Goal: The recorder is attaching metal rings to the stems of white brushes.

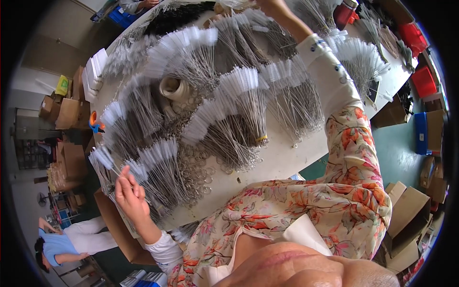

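Thin wire brushes with white bristle tips, and the one in play is a single brush [111, 165] standing out at the left end of the bench, its fuzzy white head pointing up and away, its twisted metal stem running down into the pinch of the fingers [125, 178]. Right beside it sits a fanned bundle of the same brushes [160, 167], white heads lined in a row, grey stems converging toward the bench edge. Far across the bench, another bunch of white-tipped brushes [239, 21] lies under the other hand, heads splayed outward, stems overlapping neighbouring bundles.
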Action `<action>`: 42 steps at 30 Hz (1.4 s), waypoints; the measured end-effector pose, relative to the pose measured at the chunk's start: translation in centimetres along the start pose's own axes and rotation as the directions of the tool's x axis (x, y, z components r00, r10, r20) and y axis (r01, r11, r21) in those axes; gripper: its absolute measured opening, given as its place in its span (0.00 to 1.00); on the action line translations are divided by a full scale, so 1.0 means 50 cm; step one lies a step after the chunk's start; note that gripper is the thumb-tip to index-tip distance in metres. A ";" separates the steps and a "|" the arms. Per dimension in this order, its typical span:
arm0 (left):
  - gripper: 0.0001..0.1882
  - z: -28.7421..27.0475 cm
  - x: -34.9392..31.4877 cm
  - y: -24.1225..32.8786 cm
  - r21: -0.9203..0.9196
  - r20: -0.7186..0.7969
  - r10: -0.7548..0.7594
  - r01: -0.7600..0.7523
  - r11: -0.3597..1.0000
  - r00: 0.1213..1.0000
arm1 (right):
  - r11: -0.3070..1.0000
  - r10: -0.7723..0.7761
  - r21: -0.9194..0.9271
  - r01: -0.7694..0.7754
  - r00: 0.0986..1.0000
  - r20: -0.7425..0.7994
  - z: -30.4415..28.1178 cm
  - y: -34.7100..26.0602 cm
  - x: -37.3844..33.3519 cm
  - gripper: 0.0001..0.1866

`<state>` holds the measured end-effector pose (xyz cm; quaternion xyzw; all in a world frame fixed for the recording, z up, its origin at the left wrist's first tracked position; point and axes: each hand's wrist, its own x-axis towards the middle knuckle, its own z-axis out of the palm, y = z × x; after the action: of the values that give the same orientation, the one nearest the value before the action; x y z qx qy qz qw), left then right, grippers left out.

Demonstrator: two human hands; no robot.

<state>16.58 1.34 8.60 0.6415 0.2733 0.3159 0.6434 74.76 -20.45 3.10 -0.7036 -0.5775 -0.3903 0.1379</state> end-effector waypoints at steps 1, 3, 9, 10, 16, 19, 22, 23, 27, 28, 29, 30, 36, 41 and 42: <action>0.17 -0.001 -0.014 -0.014 -0.030 0.009 -0.020 0.020 0.999 1.000 | 0.886 0.428 0.119 -0.448 0.889 0.161 0.037 -0.002 -0.019 0.13; 0.16 -0.030 -0.061 -0.039 -0.065 -0.061 -0.059 0.055 0.996 0.996 | 0.560 0.755 -0.063 -0.826 0.478 0.448 0.017 -0.166 0.065 0.19; 0.14 -0.048 -0.110 -0.079 -0.176 -0.059 -0.115 0.103 0.979 0.992 | 0.454 0.739 -0.106 -0.885 0.307 0.599 0.065 -0.139 0.005 0.26; 0.14 -0.052 -0.117 -0.078 -0.180 -0.074 -0.112 0.097 0.979 0.991 | 0.386 0.734 -0.033 -0.922 0.285 0.616 0.065 -0.138 0.006 0.27; 0.14 -0.027 -0.105 -0.094 -0.127 -0.132 -0.044 0.027 0.992 0.990 | 0.424 0.719 -0.005 -0.906 0.333 0.610 0.028 -0.117 0.010 0.21; 0.13 0.002 -0.083 -0.074 -0.164 0.001 -0.017 0.017 0.986 1.000 | 0.592 0.782 0.150 -0.792 0.609 0.128 -0.031 -0.132 0.043 0.13; 0.11 0.058 -0.073 -0.041 -0.004 0.041 0.119 -0.119 0.993 0.992 | 0.132 0.761 0.851 -0.508 0.602 0.242 -0.166 -0.276 0.171 0.13; 0.11 0.084 -0.065 -0.031 0.006 0.070 0.222 -0.223 0.975 0.973 | 0.024 0.666 0.919 -0.394 0.692 0.279 -0.210 -0.339 0.199 0.13; 0.11 0.183 -0.027 -0.008 0.021 0.102 0.444 -0.448 0.894 0.890 | -0.266 0.350 0.920 -0.290 0.860 0.372 -0.280 -0.595 0.216 0.09; 0.11 0.200 -0.015 -0.012 0.016 0.133 0.491 -0.497 0.867 0.861 | -0.237 0.280 0.908 -0.344 0.871 0.403 -0.279 -0.648 0.197 0.12; 0.11 0.209 -0.013 -0.029 0.106 0.107 0.542 -0.552 0.827 0.833 | -0.131 0.207 0.879 -0.458 0.855 0.476 -0.295 -0.710 0.185 0.12; 0.11 0.209 -0.013 -0.045 0.200 0.086 0.595 -0.599 0.775 0.799 | -0.011 0.137 0.838 -0.545 0.830 0.541 -0.315 -0.760 0.173 0.13; 0.11 0.138 -0.038 -0.089 0.257 0.066 0.835 -0.818 0.515 0.547 | -0.200 0.370 0.909 -0.366 0.831 0.416 -0.259 -0.789 0.054 0.14; 0.17 0.165 -0.093 -0.167 0.376 0.279 0.843 -0.860 0.344 0.459 | -0.967 0.078 0.209 -0.149 0.604 0.793 -0.261 -0.853 0.027 0.11; 0.19 0.156 -0.099 -0.172 0.426 0.343 0.821 -0.854 0.298 0.457 | -0.985 0.066 0.145 -0.091 0.584 0.809 -0.256 -0.846 0.025 0.10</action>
<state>19.75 -7.31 -0.01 0.8505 -0.0429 0.4925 0.1795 30.85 -15.35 1.54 -0.2043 -0.0751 0.5460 0.8090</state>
